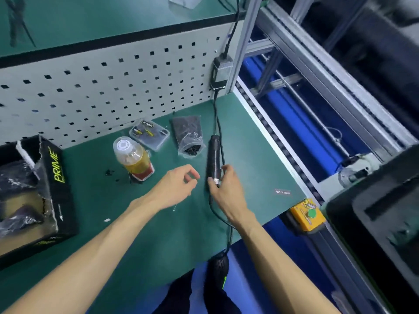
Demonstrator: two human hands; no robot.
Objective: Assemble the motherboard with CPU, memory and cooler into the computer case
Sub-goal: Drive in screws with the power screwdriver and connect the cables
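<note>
A black electric screwdriver (214,155) lies on the green mat (158,223), its cable running up to a power box (221,72) on the pegboard. My right hand (226,189) grips the screwdriver's near end, thumb and fingers curled round it. My left hand (176,185) hovers just left of it, fingers loosely curled, holding nothing that I can see. A clear bag of black screws (189,138) lies just behind the hands. An open black motherboard box (34,193) marked PRIME stands at the left. The computer case (381,214) shows, blurred, at the right edge.
A bottle of yellow drink (133,158) stands behind my left hand, with a small plastic packet (149,133) behind it. Loose black screws (113,174) lie by the bottle. A yellow button box (307,214) sits at the mat's right corner, beside an aluminium conveyor frame (317,87).
</note>
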